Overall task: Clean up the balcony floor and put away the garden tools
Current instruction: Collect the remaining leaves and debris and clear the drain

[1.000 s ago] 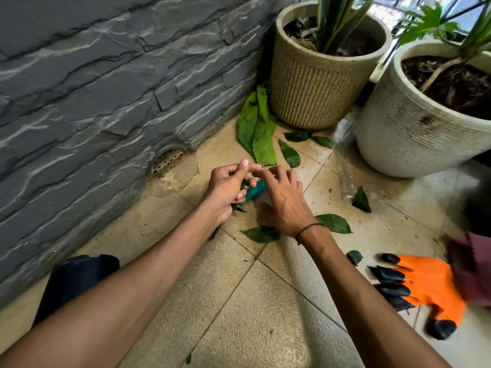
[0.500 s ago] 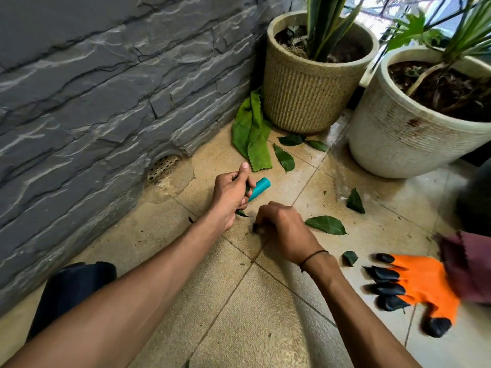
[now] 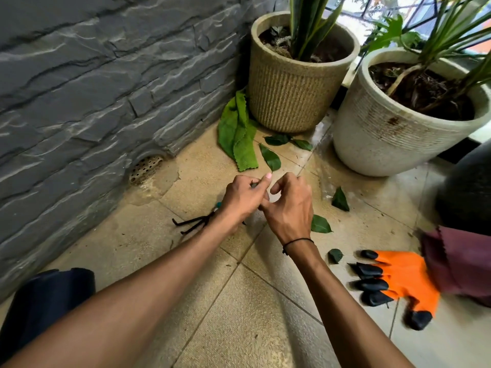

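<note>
My left hand (image 3: 243,197) grips a small hand rake; its black tines (image 3: 191,224) stick out to the left under my wrist. My right hand (image 3: 289,205) is pressed against the left hand, fingers curled. A dark sliver of leaf (image 3: 253,184) shows where the fingertips of both hands meet; the rest is hidden. Loose green leaves lie on the beige tiles: one (image 3: 271,160) just beyond my hands, one (image 3: 320,224) right of my right wrist, another (image 3: 340,200) further right. An orange glove with black claws (image 3: 398,277) lies at lower right.
A tan ribbed pot (image 3: 287,96) and a white pot (image 3: 385,134) stand in the far corner, a green cloth (image 3: 239,136) beside the tan one. A floor drain (image 3: 146,168) sits at the grey stone wall. A maroon cloth (image 3: 457,261) lies at right, a black object (image 3: 45,298) at lower left.
My right hand lifted from the floor, where a leaf lay, and came up against the left hand. The left hand turned the rake, so its tines now point left.
</note>
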